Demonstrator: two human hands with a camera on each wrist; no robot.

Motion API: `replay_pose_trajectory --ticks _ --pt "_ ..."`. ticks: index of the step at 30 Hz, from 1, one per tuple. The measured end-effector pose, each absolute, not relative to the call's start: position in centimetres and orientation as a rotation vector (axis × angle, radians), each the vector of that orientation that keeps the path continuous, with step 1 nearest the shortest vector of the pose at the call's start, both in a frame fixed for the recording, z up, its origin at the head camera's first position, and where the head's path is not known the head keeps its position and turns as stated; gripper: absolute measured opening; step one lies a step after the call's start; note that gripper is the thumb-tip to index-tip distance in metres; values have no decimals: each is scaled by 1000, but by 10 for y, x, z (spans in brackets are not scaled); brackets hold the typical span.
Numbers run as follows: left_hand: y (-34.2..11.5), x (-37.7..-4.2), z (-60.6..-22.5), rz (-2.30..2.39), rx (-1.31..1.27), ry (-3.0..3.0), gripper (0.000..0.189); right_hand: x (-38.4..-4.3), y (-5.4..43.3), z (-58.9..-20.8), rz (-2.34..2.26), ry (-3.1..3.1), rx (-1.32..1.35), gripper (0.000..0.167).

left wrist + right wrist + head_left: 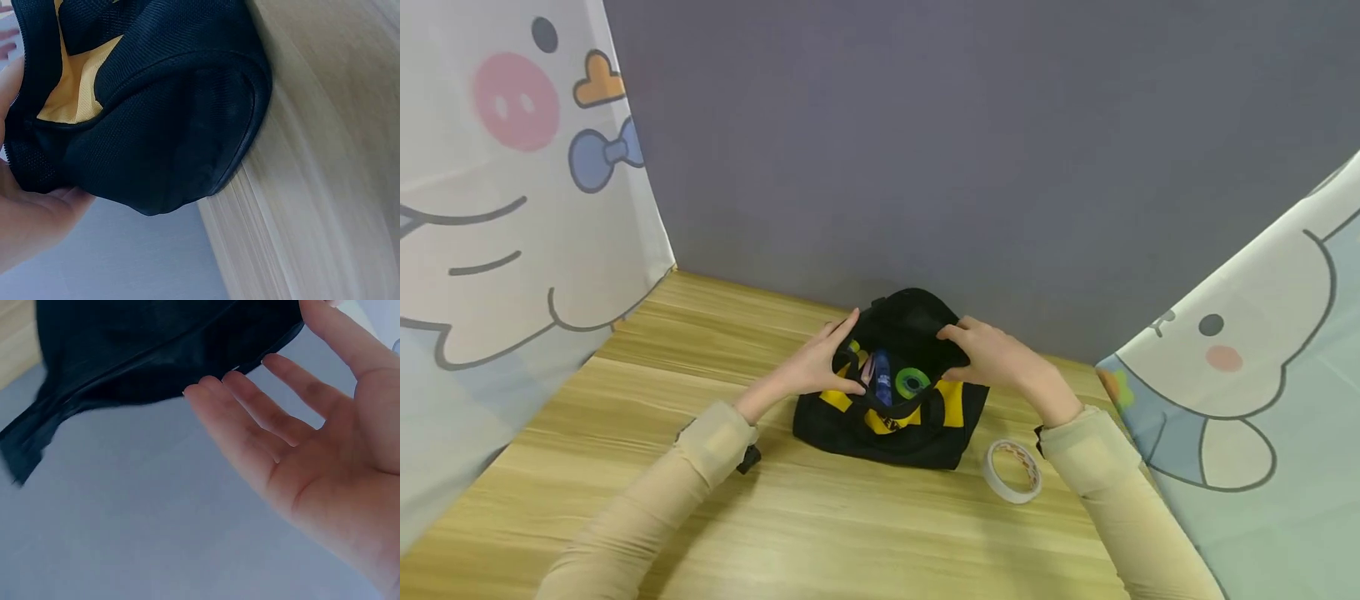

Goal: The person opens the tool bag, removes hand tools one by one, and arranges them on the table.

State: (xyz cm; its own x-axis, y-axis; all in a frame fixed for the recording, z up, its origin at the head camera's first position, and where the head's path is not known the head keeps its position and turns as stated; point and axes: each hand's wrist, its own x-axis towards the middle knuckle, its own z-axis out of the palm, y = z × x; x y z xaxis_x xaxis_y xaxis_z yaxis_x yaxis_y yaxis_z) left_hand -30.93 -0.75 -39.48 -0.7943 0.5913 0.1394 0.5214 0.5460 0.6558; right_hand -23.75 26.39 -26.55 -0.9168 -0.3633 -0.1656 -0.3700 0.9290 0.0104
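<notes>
A black tool bag with yellow panels (880,446) sits on the wooden table, its zippered mouth spread wide. My left hand (812,362) grips the left end of the mouth, thumb at the front and fingers behind the fabric (162,137). On the right side, my right hand (1000,358) touches the rim with slightly bent fingertips (234,378), its palm free. Inside the bag lie a green tape-like ring (912,383), a blue packaged item (883,379) and a pink item (868,370), along with something yellow-green. Their lower parts are hidden.
A roll of white tape (992,479) lies on the table (820,533), to the right of the bag and near my right wrist. A grey wall panel (925,150) rises behind the bag. Cartoon-printed sheets hang at left (490,200) and right (1247,367).
</notes>
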Motion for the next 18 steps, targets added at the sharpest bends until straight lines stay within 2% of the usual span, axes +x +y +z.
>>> replay_pose_trajectory --ticks 9,18 --pt "-6 -309 -397 1103 985 2670 123 -265 242 -280 53 2883 -575 58" --pt "-9 -309 -399 1112 981 2666 122 -290 222 -311 129 2775 -522 57"
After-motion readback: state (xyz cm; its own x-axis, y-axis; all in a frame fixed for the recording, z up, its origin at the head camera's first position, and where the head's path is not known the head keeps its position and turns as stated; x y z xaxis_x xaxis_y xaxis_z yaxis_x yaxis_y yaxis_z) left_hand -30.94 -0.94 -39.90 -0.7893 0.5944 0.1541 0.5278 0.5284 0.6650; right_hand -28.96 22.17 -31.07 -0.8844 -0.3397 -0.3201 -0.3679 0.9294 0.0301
